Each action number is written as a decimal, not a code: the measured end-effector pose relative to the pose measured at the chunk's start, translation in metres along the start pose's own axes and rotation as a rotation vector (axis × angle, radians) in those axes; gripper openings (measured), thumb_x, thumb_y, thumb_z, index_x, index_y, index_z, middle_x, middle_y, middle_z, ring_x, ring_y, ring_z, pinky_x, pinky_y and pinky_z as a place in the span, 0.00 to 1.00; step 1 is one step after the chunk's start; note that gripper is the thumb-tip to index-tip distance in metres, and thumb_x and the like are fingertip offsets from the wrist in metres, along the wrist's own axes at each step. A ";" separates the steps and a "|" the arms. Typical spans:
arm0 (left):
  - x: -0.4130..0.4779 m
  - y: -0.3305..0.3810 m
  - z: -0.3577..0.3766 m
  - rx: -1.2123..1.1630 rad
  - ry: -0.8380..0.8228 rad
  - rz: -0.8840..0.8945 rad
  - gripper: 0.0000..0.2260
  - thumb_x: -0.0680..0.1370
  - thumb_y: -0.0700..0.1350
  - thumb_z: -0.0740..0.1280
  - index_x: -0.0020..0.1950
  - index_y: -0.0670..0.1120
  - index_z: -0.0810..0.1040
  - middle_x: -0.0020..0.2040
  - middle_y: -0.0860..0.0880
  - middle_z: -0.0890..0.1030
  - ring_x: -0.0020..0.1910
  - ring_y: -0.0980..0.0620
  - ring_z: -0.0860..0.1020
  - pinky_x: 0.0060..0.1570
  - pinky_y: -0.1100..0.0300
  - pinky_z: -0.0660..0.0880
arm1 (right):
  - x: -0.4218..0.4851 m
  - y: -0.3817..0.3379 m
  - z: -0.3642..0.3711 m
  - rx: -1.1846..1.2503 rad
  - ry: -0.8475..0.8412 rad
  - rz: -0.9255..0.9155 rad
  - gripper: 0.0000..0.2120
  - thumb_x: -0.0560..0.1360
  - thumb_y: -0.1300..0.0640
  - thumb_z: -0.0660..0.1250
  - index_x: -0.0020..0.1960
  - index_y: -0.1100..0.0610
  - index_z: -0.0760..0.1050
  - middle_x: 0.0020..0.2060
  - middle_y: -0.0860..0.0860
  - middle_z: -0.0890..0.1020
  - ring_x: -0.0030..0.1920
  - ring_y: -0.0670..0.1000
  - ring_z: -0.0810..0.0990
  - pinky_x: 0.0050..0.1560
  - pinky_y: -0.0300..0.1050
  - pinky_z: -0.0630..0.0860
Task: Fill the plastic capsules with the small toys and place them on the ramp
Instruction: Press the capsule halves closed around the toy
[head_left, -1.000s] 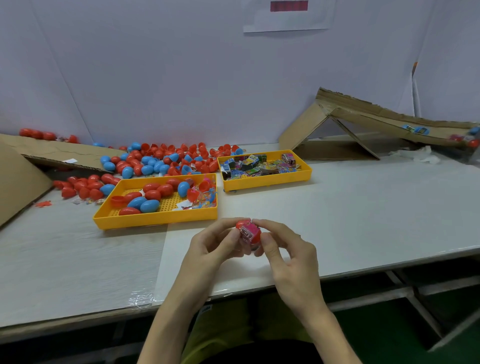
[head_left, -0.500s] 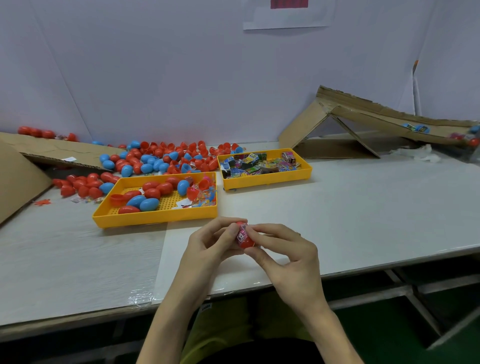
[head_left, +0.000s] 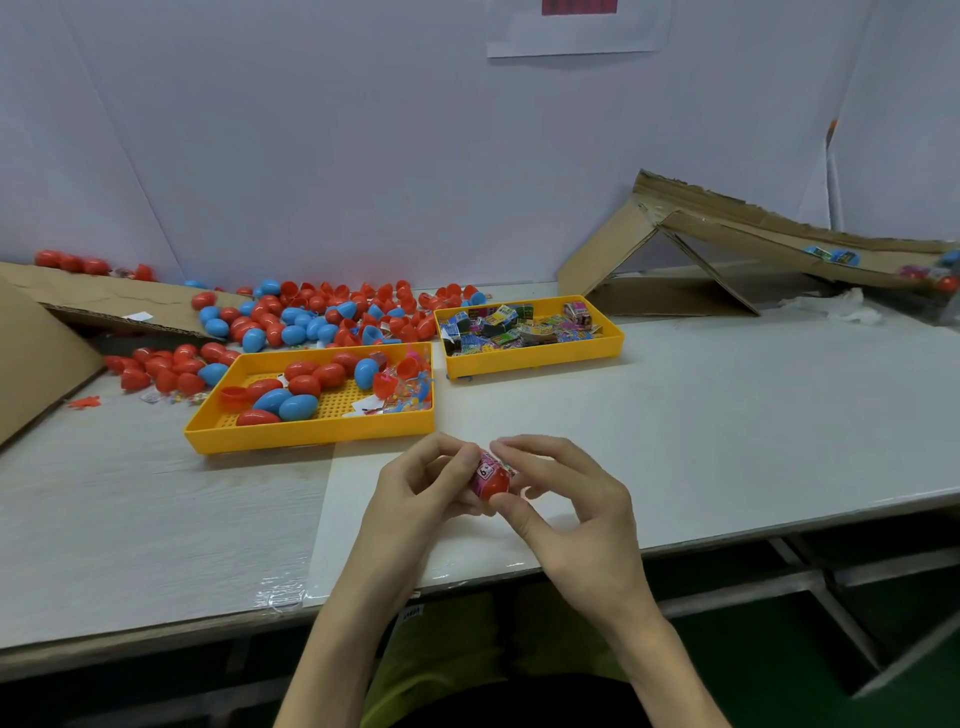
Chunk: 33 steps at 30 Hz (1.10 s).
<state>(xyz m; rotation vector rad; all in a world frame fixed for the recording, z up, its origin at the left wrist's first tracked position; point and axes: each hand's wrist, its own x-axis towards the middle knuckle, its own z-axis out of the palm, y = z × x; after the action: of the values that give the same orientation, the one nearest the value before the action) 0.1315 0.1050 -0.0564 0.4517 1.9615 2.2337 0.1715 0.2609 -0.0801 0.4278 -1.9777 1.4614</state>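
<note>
Both hands meet over the near part of the white table (head_left: 727, 441). My left hand (head_left: 421, 488) and my right hand (head_left: 566, 499) pinch a red capsule half (head_left: 493, 480) between them, with a small pink toy packet stuffed into its open top. A yellow tray (head_left: 311, 428) behind the hands holds red and blue capsules. A second yellow tray (head_left: 535, 358) to its right holds several small packaged toys. The cardboard ramp (head_left: 753, 228) slopes down to the far right, with filled capsules (head_left: 836, 255) lying on it.
A heap of loose red and blue capsules (head_left: 322, 317) lies at the back by the wall. Cardboard flaps (head_left: 104, 301) lean at the left. Crumpled plastic (head_left: 841, 306) lies under the ramp. The table's front edge runs just below my wrists.
The pink toy packet has been pressed further into the red capsule half, and my fingers have shifted around it. The hands stay in the same place.
</note>
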 end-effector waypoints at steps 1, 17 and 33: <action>0.000 0.000 0.000 0.008 0.005 0.001 0.16 0.72 0.60 0.72 0.45 0.48 0.83 0.42 0.40 0.83 0.44 0.38 0.82 0.46 0.54 0.80 | 0.001 0.000 0.000 -0.006 -0.016 -0.004 0.15 0.72 0.59 0.75 0.58 0.51 0.84 0.55 0.44 0.83 0.54 0.45 0.82 0.50 0.32 0.76; 0.000 -0.001 0.002 0.123 0.024 0.000 0.17 0.70 0.64 0.69 0.44 0.52 0.84 0.37 0.48 0.81 0.33 0.53 0.74 0.38 0.62 0.73 | -0.003 -0.006 0.004 -0.040 0.085 0.096 0.04 0.74 0.49 0.71 0.48 0.41 0.81 0.42 0.37 0.84 0.38 0.41 0.85 0.43 0.27 0.75; -0.008 0.000 0.006 0.254 -0.039 0.095 0.17 0.64 0.61 0.76 0.50 0.57 0.83 0.44 0.50 0.86 0.45 0.50 0.84 0.43 0.61 0.80 | -0.009 0.005 0.011 -0.237 0.171 -0.068 0.03 0.78 0.52 0.62 0.51 0.50 0.73 0.44 0.40 0.76 0.46 0.37 0.79 0.44 0.23 0.71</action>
<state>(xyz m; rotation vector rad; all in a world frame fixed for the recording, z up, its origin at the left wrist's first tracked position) 0.1405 0.1080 -0.0571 0.6258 2.2577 2.0164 0.1721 0.2509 -0.0921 0.2548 -1.9496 1.1634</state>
